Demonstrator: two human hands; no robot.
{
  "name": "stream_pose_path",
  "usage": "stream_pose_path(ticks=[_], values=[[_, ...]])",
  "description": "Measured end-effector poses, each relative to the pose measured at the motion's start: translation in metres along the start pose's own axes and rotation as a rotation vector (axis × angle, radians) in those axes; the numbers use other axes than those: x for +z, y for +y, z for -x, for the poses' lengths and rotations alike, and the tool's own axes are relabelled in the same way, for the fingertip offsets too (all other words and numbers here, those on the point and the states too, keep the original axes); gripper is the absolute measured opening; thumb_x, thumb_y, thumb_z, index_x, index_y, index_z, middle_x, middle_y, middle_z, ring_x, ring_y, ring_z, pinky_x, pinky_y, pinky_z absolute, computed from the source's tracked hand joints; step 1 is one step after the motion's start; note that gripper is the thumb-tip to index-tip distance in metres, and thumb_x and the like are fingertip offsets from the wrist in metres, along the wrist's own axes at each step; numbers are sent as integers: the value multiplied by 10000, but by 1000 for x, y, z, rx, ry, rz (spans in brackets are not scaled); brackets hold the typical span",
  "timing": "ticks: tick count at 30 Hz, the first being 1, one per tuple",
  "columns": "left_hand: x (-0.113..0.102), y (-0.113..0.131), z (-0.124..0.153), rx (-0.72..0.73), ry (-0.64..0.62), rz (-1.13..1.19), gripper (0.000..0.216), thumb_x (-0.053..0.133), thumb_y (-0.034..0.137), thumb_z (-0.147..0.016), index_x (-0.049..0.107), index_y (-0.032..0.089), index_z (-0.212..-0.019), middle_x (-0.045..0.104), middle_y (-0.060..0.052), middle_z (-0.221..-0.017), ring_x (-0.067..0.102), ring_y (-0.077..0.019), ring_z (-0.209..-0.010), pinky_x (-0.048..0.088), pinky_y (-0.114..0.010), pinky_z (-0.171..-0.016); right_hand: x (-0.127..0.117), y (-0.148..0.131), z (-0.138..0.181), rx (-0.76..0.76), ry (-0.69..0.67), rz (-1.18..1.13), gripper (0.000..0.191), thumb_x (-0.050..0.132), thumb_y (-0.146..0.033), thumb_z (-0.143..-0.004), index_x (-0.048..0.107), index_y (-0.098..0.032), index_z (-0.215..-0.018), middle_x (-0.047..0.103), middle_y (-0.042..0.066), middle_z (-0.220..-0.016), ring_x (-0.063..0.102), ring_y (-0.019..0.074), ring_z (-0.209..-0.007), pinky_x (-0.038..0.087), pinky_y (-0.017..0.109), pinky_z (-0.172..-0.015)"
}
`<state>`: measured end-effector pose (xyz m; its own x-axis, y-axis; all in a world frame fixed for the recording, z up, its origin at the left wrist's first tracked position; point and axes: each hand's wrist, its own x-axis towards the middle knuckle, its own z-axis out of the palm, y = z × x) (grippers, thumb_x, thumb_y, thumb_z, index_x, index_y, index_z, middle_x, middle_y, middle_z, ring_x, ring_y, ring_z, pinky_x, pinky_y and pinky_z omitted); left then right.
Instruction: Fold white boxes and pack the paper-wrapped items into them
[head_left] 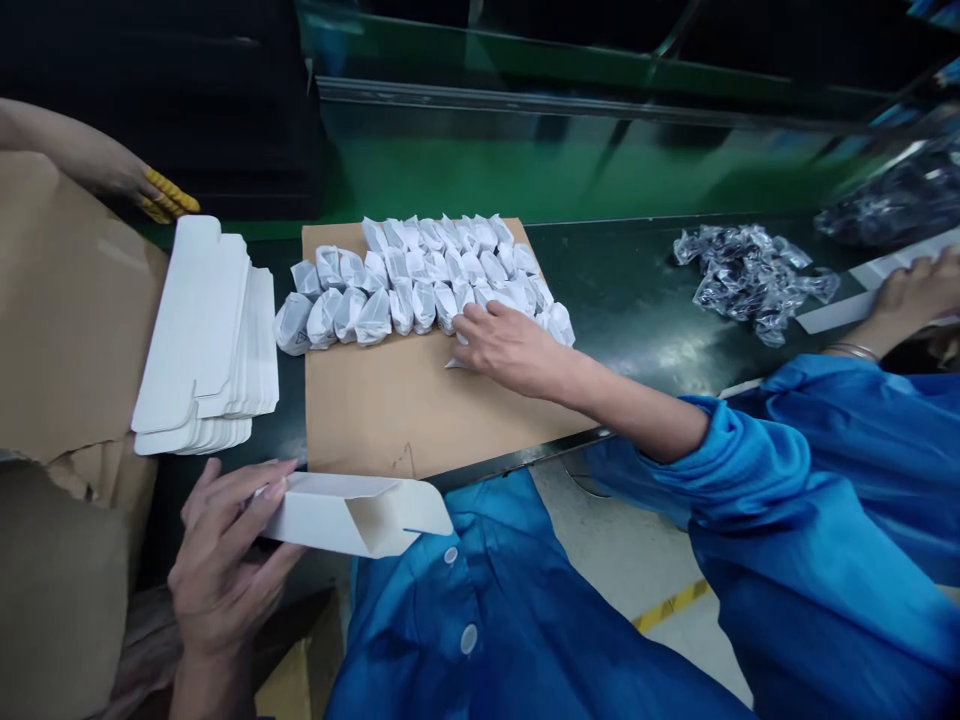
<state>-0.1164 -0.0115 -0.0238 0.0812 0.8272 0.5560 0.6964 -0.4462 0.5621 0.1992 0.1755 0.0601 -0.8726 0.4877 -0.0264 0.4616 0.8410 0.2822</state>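
My left hand [225, 550] grips a small white carton [352, 512] with its end flap open, held low near my blue coat. My right hand [510, 348] reaches onto a brown cardboard sheet [405, 410] and its fingers close on one of the small white wrapped packets [420, 285] lying there in rows. Whether the packet is lifted I cannot tell.
A stack of flat white carton blanks [206, 340] lies left of the sheet, beside a large brown cardboard box [67, 310]. Another person's hand with yellow fingertips [161, 195] is at far left. A co-worker's hand [911, 295] rests at right near clear plastic-wrapped parts [750, 275] on the green belt [615, 290].
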Motion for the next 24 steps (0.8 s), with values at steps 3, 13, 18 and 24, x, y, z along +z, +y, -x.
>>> stream_pose_path(ticks=[3,13,18,24], values=[[4,2,-1,19,-4,5,723,722,131,-779,499,431,-1398,639,-37,-1303,629,-286,-1152,382,-671,-1123,5,-12,-4,-66,29,-134,189,450,-205,-1000,633,-160,-1019,580,133,-1076,480,270,-1008,363,378,-769],[11,-1,-1,51,22,13,724,718,84,-776,514,388,-1399,649,-55,-1286,633,-264,-1132,468,-596,-1059,13,-42,1,96,-37,-776,346,641,-299,-920,623,-150,-1232,653,120,-1196,599,230,-1070,439,325,-845],[7,1,1,4,19,-39,764,713,70,-785,474,403,-1429,649,-66,-1278,611,-276,-1163,476,-590,-1041,6,-46,10,464,-71,-620,409,397,-429,-1036,677,-147,-1130,712,122,-1037,656,247,-916,451,327,-709],[7,4,-3,14,48,-89,761,726,80,-782,478,388,-1432,664,-78,-1242,612,-274,-1135,486,-570,-1016,33,-65,-1,236,174,-464,512,553,-357,-971,476,-109,-1412,456,177,-1495,466,325,-1300,459,461,-1018]])
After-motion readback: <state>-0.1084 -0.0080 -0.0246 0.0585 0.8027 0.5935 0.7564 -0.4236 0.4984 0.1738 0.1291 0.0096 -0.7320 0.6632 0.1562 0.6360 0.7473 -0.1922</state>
